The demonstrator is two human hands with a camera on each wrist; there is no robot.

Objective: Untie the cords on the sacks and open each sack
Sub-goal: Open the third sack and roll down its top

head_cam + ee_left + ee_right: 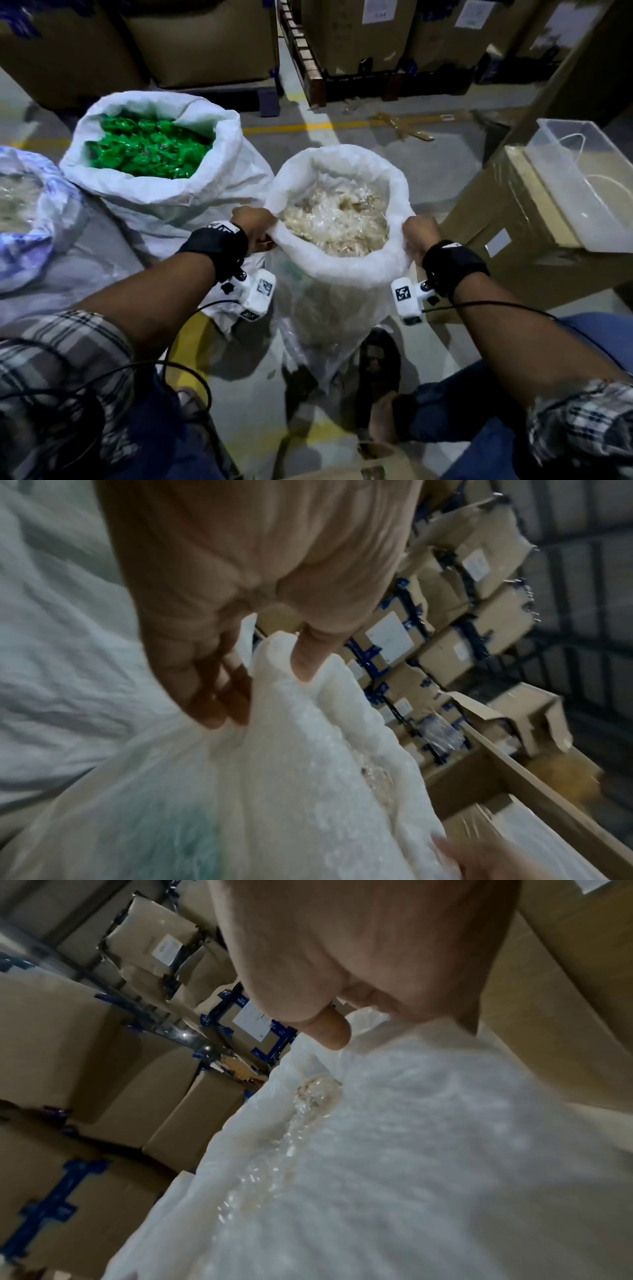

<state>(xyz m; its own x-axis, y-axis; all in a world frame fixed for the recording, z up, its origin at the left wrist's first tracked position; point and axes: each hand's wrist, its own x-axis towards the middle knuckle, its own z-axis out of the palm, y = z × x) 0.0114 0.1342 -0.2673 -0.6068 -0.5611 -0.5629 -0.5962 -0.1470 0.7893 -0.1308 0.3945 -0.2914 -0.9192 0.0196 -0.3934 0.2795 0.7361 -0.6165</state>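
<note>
Nearest to us, our plaid sleeves [65,359] and a sandalled foot [378,363] frame the pale concrete floor [253,411], which carries worn yellow paint. Just ahead stands the near sack [339,274], white and translucent, upright on that floor with its mouth rolled open over pale, clear-wrapped contents [337,219]. Our left hand [251,224] grips the left side of its rim, fingers [219,696] curled outside the fabric and thumb pressed over the folded edge. Our right hand [419,234] clutches the opposite side of the rim; the wrist view is blurred, so we can only say the thumb seems to lie on the fabric. Just beside it to the left stands a second sack [164,192], also open, full of green packets [147,147]. A third sack [30,212] sits at the far left edge, its mouth open too. To the right, a clear plastic tub [589,185] rests on a cardboard carton [507,233]. Beyond, a yellow floor line [308,127] crosses the aisle, and stacked cartons [363,34] on pallets fill the dim background.
</note>
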